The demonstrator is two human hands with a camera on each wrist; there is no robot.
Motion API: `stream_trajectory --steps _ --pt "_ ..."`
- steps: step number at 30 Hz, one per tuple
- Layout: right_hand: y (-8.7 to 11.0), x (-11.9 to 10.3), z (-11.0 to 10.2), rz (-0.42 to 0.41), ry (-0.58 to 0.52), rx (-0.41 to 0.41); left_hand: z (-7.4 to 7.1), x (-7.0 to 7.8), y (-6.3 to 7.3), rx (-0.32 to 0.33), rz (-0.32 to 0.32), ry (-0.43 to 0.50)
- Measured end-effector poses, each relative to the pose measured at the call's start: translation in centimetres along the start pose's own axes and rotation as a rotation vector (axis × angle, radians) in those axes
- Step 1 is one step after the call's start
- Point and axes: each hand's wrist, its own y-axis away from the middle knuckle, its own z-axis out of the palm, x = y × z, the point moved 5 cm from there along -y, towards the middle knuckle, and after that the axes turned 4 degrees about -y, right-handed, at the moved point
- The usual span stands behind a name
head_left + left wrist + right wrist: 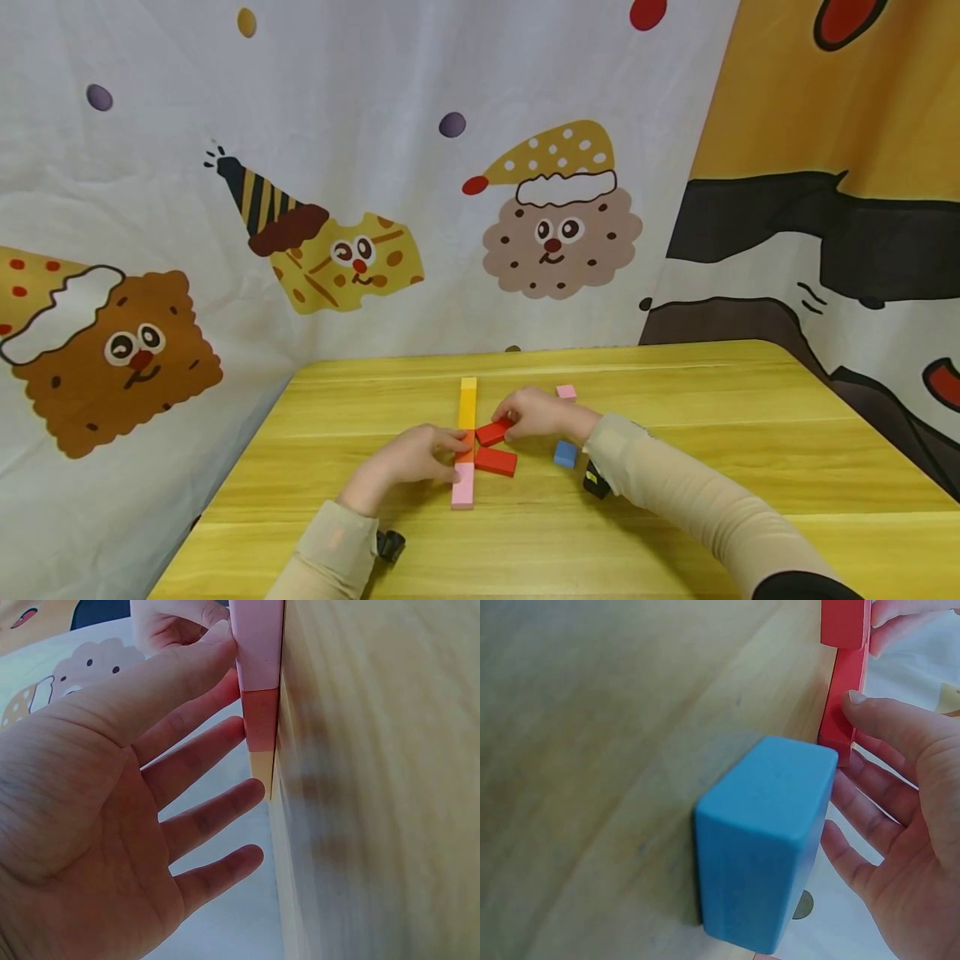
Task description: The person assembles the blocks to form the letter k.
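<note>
A straight row runs away from me on the table: a pink block (pixel 462 492) nearest, then an orange block (pixel 466 455), with yellow (pixel 467 410) at the far end. My left hand (pixel 408 457) rests against its left side. In the left wrist view the thumb touches the pink block (pixel 257 645), while the other fingers stretch out beside the row. My right hand (pixel 542 412) pinches a red block (pixel 492 432), thumb on one side and fingers on the other, near the row's right side. A second red block (pixel 496 462) lies closer to me, its left end by the row.
A blue block (pixel 566 454) stands right of the red ones, below my right wrist. Farther back lies a small pink block (pixel 566 392), partly behind the right hand. The wooden table (pixel 675 533) ends at a printed cloth backdrop (pixel 390 100).
</note>
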Motion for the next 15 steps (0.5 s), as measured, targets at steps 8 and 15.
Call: stream_trajectory --steps 8,15 --pt "-0.06 0.0 0.05 -0.038 0.024 0.007 0.07 -0.13 -0.12 0.002 0.019 -0.017" --pt "0.02 -0.04 -0.05 -0.034 0.026 0.008 0.1 -0.23 -0.2 0.003 0.019 -0.016"
